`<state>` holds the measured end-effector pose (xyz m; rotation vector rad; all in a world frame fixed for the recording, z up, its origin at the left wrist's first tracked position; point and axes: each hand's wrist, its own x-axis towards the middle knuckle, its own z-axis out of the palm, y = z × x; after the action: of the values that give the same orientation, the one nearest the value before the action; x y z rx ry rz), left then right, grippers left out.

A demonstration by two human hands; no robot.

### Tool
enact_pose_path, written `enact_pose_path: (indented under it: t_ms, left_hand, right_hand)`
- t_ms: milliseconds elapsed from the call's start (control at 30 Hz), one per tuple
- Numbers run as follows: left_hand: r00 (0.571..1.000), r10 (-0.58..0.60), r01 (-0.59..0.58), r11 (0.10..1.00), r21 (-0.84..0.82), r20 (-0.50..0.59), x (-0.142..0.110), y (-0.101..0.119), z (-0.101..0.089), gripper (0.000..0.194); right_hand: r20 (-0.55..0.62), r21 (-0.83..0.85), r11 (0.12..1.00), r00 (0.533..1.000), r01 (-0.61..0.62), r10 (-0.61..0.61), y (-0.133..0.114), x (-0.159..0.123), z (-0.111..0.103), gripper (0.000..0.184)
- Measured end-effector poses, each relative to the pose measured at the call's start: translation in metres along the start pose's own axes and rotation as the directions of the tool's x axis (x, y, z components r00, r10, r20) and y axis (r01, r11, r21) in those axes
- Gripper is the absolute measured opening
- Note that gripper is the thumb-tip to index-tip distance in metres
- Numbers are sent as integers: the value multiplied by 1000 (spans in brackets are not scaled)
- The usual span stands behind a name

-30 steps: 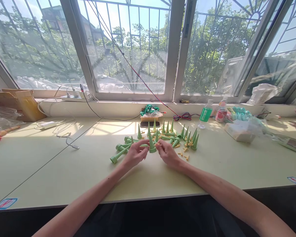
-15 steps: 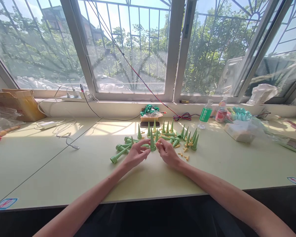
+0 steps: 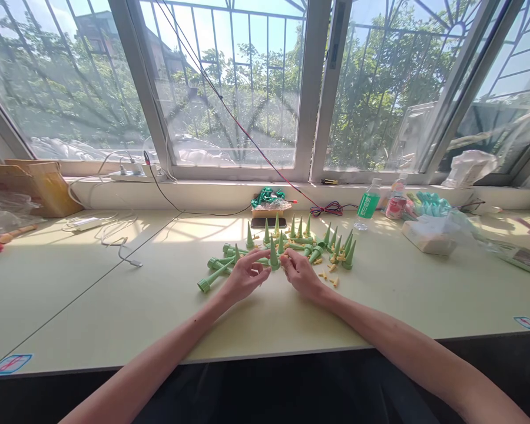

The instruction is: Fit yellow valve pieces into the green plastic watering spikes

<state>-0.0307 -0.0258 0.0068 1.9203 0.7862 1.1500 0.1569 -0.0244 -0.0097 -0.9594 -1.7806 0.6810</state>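
Pale yellow-green tabletop (image 3: 291, 324) fills the near side of the upright tapered green spike (image 3: 274, 258), which is between the two hands. The left hand (image 3: 244, 277) is loosely open, fingers bent and thumb apart, its index fingertip beside the spike; contact is unclear. The right hand (image 3: 301, 275) is pinched closed at the spike's other side; anything between its fingertips is too small to tell.

The spike is plain green, with a wider round base narrowing smoothly to a sharp tip. Left of it, green spikes with ribbed caps (image 3: 204, 285) lie on their sides. To its right are small yellow fittings (image 3: 334, 282) and, slightly farther, a cluster of standing green spikes (image 3: 348, 259), yellow pieces among them.

Beyond the spike, a dark flat phone (image 3: 268, 223) lies before a small cardboard box (image 3: 271, 212) topped with green tubing (image 3: 269, 195). Farther right of it stand a green-labelled bottle (image 3: 368, 203) and a red can (image 3: 396, 207). Behind everything, metal-framed windows (image 3: 229, 106) show bars and leafy trees.
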Motion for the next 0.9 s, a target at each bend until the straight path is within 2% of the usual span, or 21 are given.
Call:
enact_pose_path:
  t_ms: [233,400,467,600,733,900]
  left_hand:
    - [998,27,-25,998,51,-48,1,-8,2,33]
    - [988,-76,75,997,-10,-134,3,-4,4,30]
    - [984,-133,131,991,-24,-116,3,-1,3,31]
    - [976,-218,218,974,-62,5,4,4,0,45]
    - [955,-292,295,936,-191,42,5,7,0,45]
    - [946,-316,324,912,-249,73,5,7,-1,41]
  right_hand:
    - [-31,-3,1000,999,-11,11,2,1,1,36]
    - [-76,-7,1000,997,-4,3,3,1,2,31]
    - [-87,-17,1000,996,15,-16,2,0,2,30]
    - [-70,-33,999,997,36,-39,1,0,1,30]
    - [-52,-28,999,998,42,-44,3,0,1,30]
    - [-43,-22,999,998,47,-47,7,0,2,29]
